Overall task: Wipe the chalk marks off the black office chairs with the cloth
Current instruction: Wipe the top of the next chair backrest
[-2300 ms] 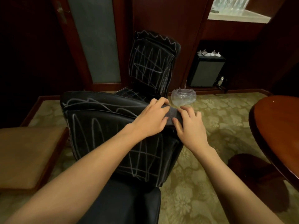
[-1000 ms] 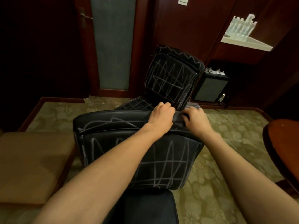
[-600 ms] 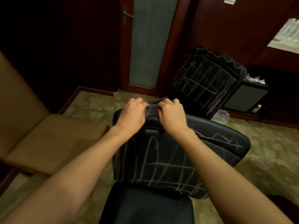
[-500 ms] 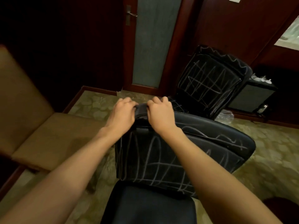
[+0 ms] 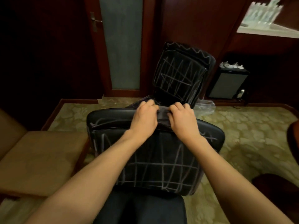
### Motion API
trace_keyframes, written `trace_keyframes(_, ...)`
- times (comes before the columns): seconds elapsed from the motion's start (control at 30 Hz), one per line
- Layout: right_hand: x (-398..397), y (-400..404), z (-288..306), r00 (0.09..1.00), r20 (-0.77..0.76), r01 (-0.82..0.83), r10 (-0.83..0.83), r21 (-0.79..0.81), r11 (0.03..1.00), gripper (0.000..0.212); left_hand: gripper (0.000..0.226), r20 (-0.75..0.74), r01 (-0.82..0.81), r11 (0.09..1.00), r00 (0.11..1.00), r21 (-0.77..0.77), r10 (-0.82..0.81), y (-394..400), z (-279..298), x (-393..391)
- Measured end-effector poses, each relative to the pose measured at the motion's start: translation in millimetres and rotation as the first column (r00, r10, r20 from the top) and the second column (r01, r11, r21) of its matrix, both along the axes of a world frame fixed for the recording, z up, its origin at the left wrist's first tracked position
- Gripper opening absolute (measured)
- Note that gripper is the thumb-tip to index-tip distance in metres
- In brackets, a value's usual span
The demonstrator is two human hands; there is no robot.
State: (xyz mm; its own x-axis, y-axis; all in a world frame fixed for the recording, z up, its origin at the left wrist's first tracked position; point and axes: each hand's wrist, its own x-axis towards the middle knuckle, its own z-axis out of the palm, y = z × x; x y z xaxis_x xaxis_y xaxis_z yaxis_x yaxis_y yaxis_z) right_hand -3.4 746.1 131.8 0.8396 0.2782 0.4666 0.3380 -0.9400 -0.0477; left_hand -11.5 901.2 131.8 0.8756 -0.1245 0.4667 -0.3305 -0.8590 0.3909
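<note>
A black office chair stands right in front of me, its backrest covered in white chalk lines. On the top edge of the backrest lies a dark grey cloth, bunched between my hands. My left hand grips the cloth's left side with curled fingers. My right hand grips its right side the same way. A second black office chair with chalk scribbles on backrest and seat stands behind the first.
A tan upholstered bench sits at the left. A door with a frosted glass panel is behind. A small black cabinet and a clear plastic bag lie at the back right. A round wooden table's edge shows at the right.
Both hands slid the cloth along the backrest's top edge, first to the left end, then back toward the middle. The view swung left and back again.
</note>
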Motion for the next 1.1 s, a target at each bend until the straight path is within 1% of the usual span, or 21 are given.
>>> trace_keyframes(0.1,-13,-67,-10,0.994,-0.024,0.109,-0.108,0.067,0.992,0.013,0.019,-0.035,0.110,0.993,0.993,0.030,-0.109,-66,1,-2)
trace_keyframes(0.2,-22,-98,-11,0.982,-0.037,0.188,-0.186,0.068,0.980,0.012,0.020,-0.081,0.185,0.979,0.981,0.083,-0.179,-101,8,-6)
trace_keyframes(0.3,-25,-89,-5,0.973,-0.071,0.223,-0.219,0.047,0.974,0.013,0.024,-0.113,0.207,0.972,0.974,0.108,-0.195,-96,10,-4)
trace_keyframes(0.4,-23,-63,2,0.976,-0.097,0.199,-0.195,0.034,0.979,0.019,0.025,-0.089,0.186,0.978,0.980,0.096,-0.177,-67,8,-5)
trace_keyframes(0.53,-15,3,10,0.990,-0.110,0.089,-0.086,0.019,0.996,0.023,0.025,-0.021,0.093,0.995,0.996,0.030,-0.092,3,0,-7)
trace_keyframes(0.6,-7,48,12,0.993,-0.116,0.013,-0.013,0.000,1.000,0.024,0.026,0.007,0.014,1.000,1.000,-0.014,-0.014,48,-6,-9)
trace_keyframes(0.7,2,124,12,0.988,-0.130,-0.092,0.088,-0.026,0.995,0.025,0.027,0.019,-0.126,0.991,0.992,-0.041,0.127,117,-14,-15)
trace_keyframes(0.8,3,190,11,0.977,-0.152,-0.160,0.148,-0.065,0.985,0.025,0.024,-0.011,-0.232,0.967,0.973,-0.109,0.233,176,-24,-22)
trace_keyframes(0.9,-3,237,8,0.967,-0.168,-0.209,0.190,-0.103,0.973,0.025,0.025,-0.094,-0.324,0.927,0.946,-0.188,0.311,214,-36,-31)
trace_keyframes(1.0,-10,261,6,0.961,-0.183,-0.241,0.209,-0.174,0.955,0.025,0.024,-0.183,-0.398,0.882,0.915,-0.252,0.360,229,-47,-40)
trace_keyframes(1.1,-11,258,4,0.958,-0.174,-0.262,0.228,-0.204,0.943,0.025,0.023,-0.184,-0.403,0.863,0.914,-0.304,0.362,224,-49,-44)
